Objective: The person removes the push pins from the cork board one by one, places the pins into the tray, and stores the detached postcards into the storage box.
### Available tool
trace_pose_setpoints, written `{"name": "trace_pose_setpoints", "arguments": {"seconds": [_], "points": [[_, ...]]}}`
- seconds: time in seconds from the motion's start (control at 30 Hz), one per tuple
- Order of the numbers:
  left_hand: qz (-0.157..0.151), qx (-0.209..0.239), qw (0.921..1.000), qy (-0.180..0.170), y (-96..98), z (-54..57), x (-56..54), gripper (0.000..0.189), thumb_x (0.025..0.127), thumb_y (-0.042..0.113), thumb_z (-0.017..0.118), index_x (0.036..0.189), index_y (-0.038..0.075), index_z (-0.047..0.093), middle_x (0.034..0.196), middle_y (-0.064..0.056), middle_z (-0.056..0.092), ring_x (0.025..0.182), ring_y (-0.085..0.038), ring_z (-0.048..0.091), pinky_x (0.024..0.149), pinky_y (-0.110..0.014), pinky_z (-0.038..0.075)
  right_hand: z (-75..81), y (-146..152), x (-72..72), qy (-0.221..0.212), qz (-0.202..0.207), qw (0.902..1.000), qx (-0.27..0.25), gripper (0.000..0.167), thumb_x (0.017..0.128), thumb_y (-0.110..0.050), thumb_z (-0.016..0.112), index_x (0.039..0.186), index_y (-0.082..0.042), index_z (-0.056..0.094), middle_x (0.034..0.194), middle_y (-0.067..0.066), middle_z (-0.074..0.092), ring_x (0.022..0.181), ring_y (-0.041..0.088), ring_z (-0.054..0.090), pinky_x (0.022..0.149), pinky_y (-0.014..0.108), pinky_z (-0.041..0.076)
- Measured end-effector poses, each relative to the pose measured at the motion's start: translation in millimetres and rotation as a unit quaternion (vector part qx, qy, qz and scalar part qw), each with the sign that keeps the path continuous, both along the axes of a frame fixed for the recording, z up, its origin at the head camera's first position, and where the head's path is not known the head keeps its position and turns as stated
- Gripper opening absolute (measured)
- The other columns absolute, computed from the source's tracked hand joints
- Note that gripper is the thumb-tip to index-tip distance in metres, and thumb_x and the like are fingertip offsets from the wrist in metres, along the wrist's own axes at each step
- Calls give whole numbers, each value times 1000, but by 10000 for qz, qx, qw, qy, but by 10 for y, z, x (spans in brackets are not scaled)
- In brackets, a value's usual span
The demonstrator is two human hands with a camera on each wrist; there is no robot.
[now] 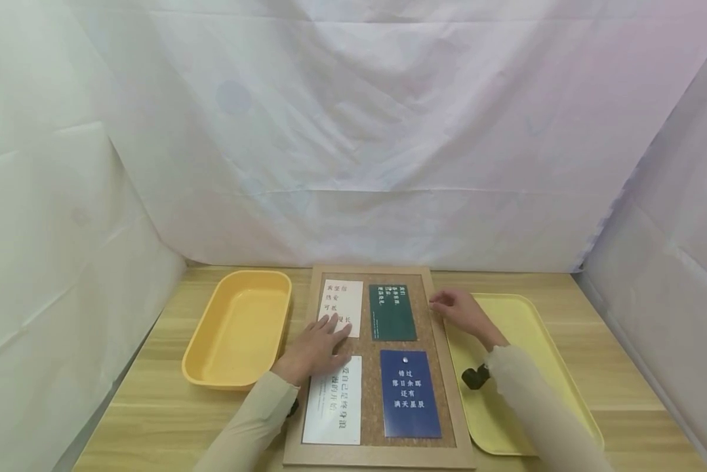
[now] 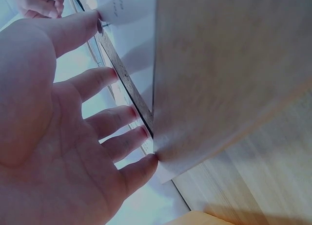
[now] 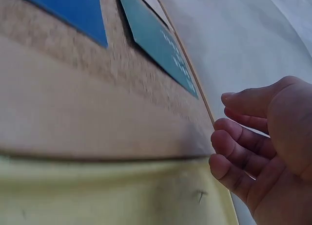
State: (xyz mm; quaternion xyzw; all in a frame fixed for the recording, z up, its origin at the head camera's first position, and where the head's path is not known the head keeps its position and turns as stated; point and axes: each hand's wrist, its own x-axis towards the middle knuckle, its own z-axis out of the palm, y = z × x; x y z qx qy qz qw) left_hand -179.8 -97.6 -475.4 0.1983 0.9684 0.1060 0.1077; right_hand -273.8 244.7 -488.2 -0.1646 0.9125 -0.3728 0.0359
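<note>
A framed cork board (image 1: 370, 367) bears a cream card (image 1: 342, 298), a green card (image 1: 396, 314), a white card (image 1: 332, 419) and a blue card (image 1: 411, 406), all printed with characters. My left hand (image 1: 313, 349) lies with spread fingers over the two left cards. In the left wrist view its thumb is right at a pushpin (image 2: 100, 26). A round pin (image 1: 405, 360) shows at the blue card's top. My right hand (image 1: 462, 314) is beside the frame's right edge, near the green card. Its fingers curl loosely, thumb close to the index finger, nothing visible between them (image 3: 248, 132).
A yellow-orange bin (image 1: 235, 328) stands left of the board. To the right lies a pale yellow tray (image 1: 519, 328), partly under my right forearm. In the right wrist view, a small dark mark (image 3: 201, 196) shows on the tray. White cloth (image 1: 353, 131) hangs behind the wooden table (image 1: 147, 400).
</note>
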Motion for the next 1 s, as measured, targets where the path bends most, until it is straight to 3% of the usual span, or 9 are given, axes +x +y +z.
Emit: {"name": "trace_pose_setpoints", "arguments": {"seconds": [0.37,0.7,1.0], "points": [[78,29,10000,-50,3,16,19,61,97,45,57,150,19,45,160,-16,31,148,-36,27,121,-49,23,102,-477,-31,-119,221,9997,-36,24,97,-16,63,114,-1,69,108,13,71,101,30,66,87,46,56],[99,12,9999,-87,-6,39,45,60,97,46,56,150,19,45,160,-15,31,148,-36,27,121,-49,23,102,-811,-69,-404,466,9974,-362,23,96,-18,65,114,-4,68,101,8,70,85,18,65,71,31,58],[112,-15,9999,-66,-24,29,50,61,97,46,56,151,20,44,160,-14,31,149,-35,26,121,-49,23,101,-1080,-143,-629,355,9963,-457,28,97,-23,64,120,-7,67,104,7,70,80,16,65,68,30,58]]}}
